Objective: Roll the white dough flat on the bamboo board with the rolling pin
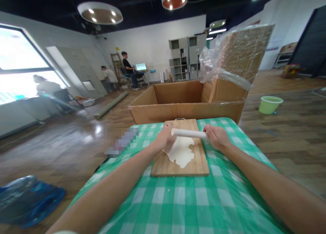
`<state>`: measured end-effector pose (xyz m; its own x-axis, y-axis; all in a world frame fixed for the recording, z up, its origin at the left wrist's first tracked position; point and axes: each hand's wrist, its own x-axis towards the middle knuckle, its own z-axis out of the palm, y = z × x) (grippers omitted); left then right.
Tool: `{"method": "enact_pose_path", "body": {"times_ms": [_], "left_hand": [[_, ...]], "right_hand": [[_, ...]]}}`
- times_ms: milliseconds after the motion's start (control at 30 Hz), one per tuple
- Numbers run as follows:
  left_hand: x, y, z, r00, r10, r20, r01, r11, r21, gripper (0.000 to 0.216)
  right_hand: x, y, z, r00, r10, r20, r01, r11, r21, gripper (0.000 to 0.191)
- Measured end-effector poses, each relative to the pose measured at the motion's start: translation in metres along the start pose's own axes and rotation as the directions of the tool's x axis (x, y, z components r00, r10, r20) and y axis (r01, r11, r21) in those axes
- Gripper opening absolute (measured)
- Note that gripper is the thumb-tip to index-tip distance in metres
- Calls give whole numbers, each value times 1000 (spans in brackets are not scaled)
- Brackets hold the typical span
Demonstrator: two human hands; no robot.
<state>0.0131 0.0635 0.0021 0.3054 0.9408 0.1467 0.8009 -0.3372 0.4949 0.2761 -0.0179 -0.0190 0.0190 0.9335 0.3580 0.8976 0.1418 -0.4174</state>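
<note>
A white rolling pin is held up above a wooden cutting board, its right end gripped by my right hand. The pin's left end shows beside my left hand, whose fingers are curled and slightly blurred. That hand is at the upper left edge of a thin, uneven sheet of pale dough on the board. Whether its fingers pinch the dough is hidden. Torn, jagged edges run along the dough's right and near sides.
The board lies on a green checked tablecloth. Just past the table stands a large open cardboard box with plastic-wrapped cardboard on its right. A green bucket is on the floor at right, a blue plastic bottle at left. Several people are farther back.
</note>
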Motion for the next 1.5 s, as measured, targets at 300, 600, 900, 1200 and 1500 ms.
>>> {"method": "enact_pose_path", "body": {"times_ms": [300, 600, 900, 1200, 1500], "left_hand": [[12, 11, -7, 812, 521, 261, -569, 807, 159, 31], [16, -1, -39, 896, 399, -193, -400, 916, 40, 38], [-53, 7, -14, 931, 360, 62, -365, 922, 127, 36], [-69, 19, -18, 907, 379, 181, -413, 886, 211, 53], [-68, 17, -7, 911, 401, 97, -413, 879, 239, 60]], "right_hand": [[-4, -2, -4, 1000, -11, -5, 11, 1000, -1, 70], [-11, -24, -9, 988, -78, 137, 128, 902, -412, 65], [-8, -47, -7, 969, -45, 243, 161, 859, -486, 63], [-21, -58, -14, 958, 14, 286, 145, 839, -525, 54], [-25, -59, -22, 926, 67, 371, 169, 806, -567, 57]]}}
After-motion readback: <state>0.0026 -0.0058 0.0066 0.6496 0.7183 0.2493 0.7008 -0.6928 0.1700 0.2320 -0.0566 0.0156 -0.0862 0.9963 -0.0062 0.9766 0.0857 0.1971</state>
